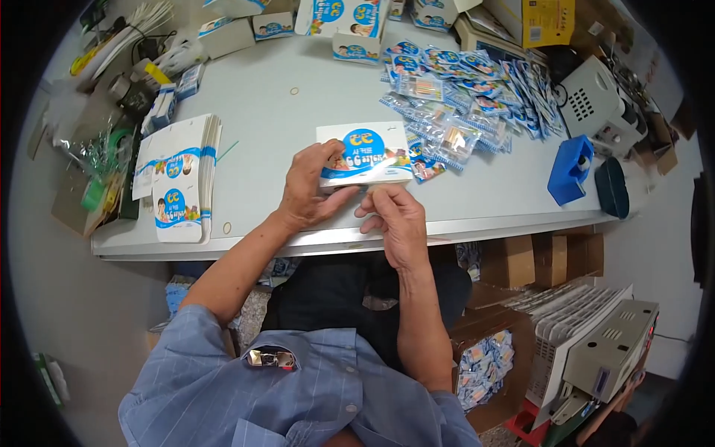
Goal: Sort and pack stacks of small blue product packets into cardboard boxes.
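Observation:
A white and blue carton (365,145) lies near the front edge of the table, in front of me. My left hand (307,182) grips its left end, with fingers on the top face and the thumb along the near side. Close to the carton's near right side, my right hand (398,220) is curled, thumb and index finger pressed together. What sits in that pinch, if anything, is too small to make out. Beyond the carton's right end spreads a heap of small blue and clear packets (462,97), some of them touching the carton.
A stack of flat cartons (179,179) lies at the left. To the right stand a blue tape dispenser (570,170), a dark green cup (612,186) and a grey machine (603,104). More cartons (342,18) line the back. Below right is an open box of packets (488,365).

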Demonstrator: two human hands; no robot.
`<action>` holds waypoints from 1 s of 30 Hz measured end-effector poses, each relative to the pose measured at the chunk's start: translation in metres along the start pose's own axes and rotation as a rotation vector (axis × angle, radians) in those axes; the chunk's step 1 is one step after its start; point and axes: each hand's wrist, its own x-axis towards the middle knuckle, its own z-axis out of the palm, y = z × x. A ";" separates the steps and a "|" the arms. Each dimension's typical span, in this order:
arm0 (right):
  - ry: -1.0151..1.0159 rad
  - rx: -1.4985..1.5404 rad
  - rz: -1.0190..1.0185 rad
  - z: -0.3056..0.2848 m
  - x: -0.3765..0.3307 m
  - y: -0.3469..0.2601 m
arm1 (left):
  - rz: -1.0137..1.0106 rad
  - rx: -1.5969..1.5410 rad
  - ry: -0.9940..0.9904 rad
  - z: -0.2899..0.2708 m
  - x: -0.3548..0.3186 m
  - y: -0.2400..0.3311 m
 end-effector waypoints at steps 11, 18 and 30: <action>0.202 -0.157 0.037 0.018 0.003 0.021 | 0.022 -0.004 -0.040 -0.007 -0.003 -0.003; 0.235 -0.108 0.064 0.016 0.002 0.020 | 0.081 0.024 -0.091 -0.008 0.001 0.000; 0.245 -0.185 0.125 0.013 -0.002 0.011 | 0.062 0.088 -0.155 -0.003 0.005 0.010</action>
